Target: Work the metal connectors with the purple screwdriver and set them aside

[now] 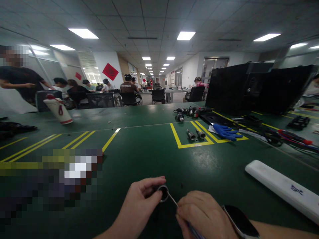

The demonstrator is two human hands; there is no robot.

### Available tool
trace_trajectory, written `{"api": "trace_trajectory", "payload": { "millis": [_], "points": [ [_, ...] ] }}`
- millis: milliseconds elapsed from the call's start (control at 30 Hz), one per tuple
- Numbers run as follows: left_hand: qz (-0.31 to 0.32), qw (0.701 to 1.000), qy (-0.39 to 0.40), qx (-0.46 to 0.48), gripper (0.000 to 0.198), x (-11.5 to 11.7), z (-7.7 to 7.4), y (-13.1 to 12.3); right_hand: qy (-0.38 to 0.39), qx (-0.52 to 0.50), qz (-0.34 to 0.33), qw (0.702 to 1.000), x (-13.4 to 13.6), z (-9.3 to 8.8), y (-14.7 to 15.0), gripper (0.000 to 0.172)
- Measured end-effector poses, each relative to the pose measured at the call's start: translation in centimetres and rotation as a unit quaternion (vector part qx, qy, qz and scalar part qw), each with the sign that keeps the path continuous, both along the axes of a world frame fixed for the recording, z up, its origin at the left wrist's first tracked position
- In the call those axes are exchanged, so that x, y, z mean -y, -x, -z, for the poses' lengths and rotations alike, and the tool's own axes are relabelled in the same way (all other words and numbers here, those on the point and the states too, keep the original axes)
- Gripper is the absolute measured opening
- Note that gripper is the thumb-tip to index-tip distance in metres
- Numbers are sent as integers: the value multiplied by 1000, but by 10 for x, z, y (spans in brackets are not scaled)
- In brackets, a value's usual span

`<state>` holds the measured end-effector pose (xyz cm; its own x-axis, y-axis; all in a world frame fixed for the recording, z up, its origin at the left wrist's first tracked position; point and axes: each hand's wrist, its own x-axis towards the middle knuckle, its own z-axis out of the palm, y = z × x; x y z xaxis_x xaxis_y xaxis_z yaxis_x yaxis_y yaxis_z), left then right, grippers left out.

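Near the front of the green table (139, 149), my left hand (143, 202) pinches a small round metal socket (163, 194), its dark hollow end facing up toward me. A thin metal shaft (172, 199) reaches from my right hand (199, 212) to the socket's opening. My right fingers are closed round this slim tool, whose lower part shows beneath the hand. Whether its tip touches the inside wall cannot be made out. Farther back, two metal sockets (200, 134) lie inside a yellow taped outline.
A blue glove (226, 131) and cables (274, 136) lie at the right, before black monitors (231, 86). A long white case (284, 189) is at the right front. A paper cup (58, 109) stands back left. People are beyond the table.
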<state>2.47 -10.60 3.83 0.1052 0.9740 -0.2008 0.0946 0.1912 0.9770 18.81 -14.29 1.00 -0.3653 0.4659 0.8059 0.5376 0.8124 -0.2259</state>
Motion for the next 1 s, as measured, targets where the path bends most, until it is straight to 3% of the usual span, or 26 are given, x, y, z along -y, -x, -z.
{"api": "trace_trajectory", "payload": {
  "millis": [367, 800, 1000],
  "points": [
    [-17, 1000, 7, 10, 24, 1, -2, -6, 11, 5, 20, 1000, 2, -2, 2, 19],
    [-32, 999, -6, 23, 18, 0, 1, -7, 36, 13, -27, 999, 1, -3, -2, 19],
    [-20, 999, -7, 25, 19, 1, 3, -8, 23, 20, 11, 999, 0, 0, 2, 18]
  ]
}}
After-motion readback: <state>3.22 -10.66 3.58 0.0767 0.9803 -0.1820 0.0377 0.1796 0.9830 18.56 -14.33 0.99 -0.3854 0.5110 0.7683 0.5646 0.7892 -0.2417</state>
